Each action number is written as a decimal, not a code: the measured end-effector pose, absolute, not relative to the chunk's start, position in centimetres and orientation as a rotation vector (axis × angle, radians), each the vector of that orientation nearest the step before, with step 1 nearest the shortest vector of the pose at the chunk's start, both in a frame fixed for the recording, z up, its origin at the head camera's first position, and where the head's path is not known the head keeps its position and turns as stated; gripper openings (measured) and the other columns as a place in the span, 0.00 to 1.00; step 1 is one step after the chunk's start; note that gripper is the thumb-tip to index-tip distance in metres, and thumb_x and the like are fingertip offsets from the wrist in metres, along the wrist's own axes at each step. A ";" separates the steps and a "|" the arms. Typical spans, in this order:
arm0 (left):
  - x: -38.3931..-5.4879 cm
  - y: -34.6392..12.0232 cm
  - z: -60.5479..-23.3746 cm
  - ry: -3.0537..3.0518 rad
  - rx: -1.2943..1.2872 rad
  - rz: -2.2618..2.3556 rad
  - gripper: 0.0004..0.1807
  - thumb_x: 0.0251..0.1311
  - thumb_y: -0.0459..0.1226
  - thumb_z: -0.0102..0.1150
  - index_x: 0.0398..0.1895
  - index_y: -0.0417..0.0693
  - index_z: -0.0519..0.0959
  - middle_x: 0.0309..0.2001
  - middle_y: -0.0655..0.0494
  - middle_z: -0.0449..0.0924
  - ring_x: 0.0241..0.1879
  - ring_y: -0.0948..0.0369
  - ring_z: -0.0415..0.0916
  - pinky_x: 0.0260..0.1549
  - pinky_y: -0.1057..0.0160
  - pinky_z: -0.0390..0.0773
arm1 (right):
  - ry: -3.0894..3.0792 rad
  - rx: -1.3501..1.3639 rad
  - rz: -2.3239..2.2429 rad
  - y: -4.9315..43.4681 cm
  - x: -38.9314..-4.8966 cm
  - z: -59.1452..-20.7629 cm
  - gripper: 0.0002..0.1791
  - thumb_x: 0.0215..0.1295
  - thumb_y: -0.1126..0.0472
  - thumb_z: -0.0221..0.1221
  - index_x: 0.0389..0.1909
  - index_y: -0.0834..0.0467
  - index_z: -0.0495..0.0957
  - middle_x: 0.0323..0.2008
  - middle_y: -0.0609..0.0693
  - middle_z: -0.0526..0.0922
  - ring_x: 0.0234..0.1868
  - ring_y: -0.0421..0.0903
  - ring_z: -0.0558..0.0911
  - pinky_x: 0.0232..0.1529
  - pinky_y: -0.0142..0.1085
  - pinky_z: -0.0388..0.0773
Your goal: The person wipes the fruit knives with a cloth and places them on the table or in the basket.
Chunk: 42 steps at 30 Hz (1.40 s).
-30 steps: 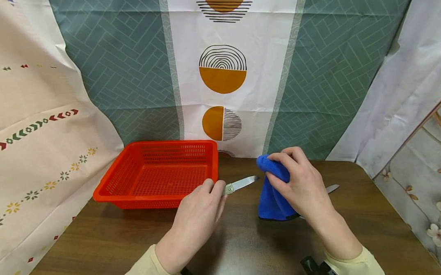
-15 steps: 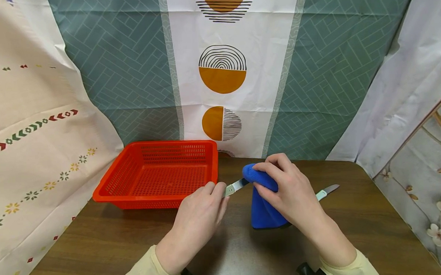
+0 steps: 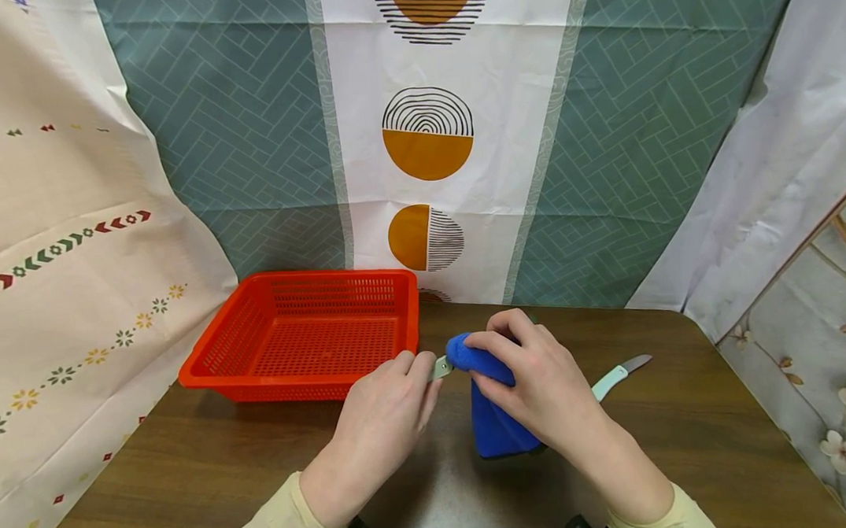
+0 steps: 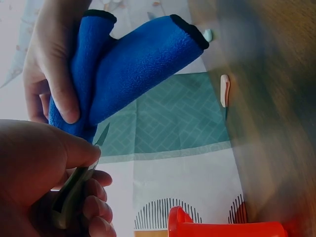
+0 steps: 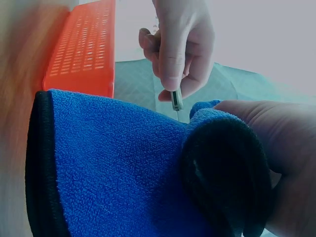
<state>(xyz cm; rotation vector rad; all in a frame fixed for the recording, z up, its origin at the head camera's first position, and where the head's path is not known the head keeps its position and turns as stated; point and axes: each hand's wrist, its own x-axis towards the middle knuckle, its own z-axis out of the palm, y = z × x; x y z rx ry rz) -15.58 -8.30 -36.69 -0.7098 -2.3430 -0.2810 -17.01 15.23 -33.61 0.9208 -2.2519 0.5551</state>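
My left hand [image 3: 386, 395] grips a folding knife [image 3: 439, 368] by its pale green handle. A blue cloth [image 3: 497, 418] with dark edging is pinched between the thumb and fingers of my right hand [image 3: 541, 377]. In the head view the cloth's folded end covers the knife's blade right up to the handle. From the left wrist the blade [image 4: 102, 134] shows as a narrow strip against the cloth. The right wrist view has the left hand [image 5: 182, 49] beyond the cloth, with the handle's end pointing at it. The cloth's lower part hangs loose.
A red perforated basket [image 3: 329, 386] stands at the back left of the wooden table [image 3: 191, 479]. Right of my right hand lies another open knife with a mint handle [image 3: 610, 382]. In the left wrist view a pale-handled knife [image 4: 224, 91] lies on the table. Patterned fabric [image 3: 269, 145] hangs behind.
My right hand has moved left and slightly down with the cloth, which now covers the blade seen bare a second ago. The left hand stays put. More of the mint-handled knife shows.
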 end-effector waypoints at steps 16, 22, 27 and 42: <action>-15.4 -8.2 -36.6 -2.340 -0.721 -0.278 0.13 0.70 0.40 0.76 0.43 0.46 0.79 0.26 0.57 0.72 0.22 0.60 0.69 0.18 0.66 0.69 | -2.277 0.930 0.501 15.3 -17.2 -33.9 0.26 0.56 0.63 0.83 0.56 0.50 0.88 0.52 0.50 0.79 0.42 0.50 0.83 0.42 0.47 0.84; -15.4 -8.2 -36.7 -2.329 -0.720 -0.273 0.14 0.69 0.40 0.77 0.43 0.46 0.78 0.26 0.58 0.69 0.21 0.62 0.64 0.17 0.68 0.64 | -2.280 0.916 0.499 15.5 -17.3 -33.9 0.26 0.56 0.63 0.83 0.55 0.50 0.88 0.52 0.51 0.79 0.41 0.50 0.82 0.42 0.47 0.83; -15.5 -8.2 -36.7 -2.317 -0.719 -0.273 0.14 0.69 0.40 0.76 0.42 0.46 0.78 0.25 0.59 0.68 0.21 0.63 0.63 0.17 0.68 0.63 | -2.299 0.889 0.510 15.7 -17.5 -33.9 0.25 0.57 0.64 0.83 0.55 0.50 0.88 0.52 0.51 0.79 0.42 0.52 0.83 0.43 0.48 0.83; -15.5 -8.2 -36.7 -2.318 -0.715 -0.279 0.14 0.69 0.39 0.76 0.42 0.47 0.77 0.26 0.58 0.68 0.21 0.62 0.64 0.17 0.67 0.64 | -2.296 0.834 0.544 16.7 -18.3 -33.9 0.23 0.59 0.64 0.82 0.54 0.52 0.88 0.52 0.52 0.81 0.43 0.54 0.84 0.41 0.51 0.83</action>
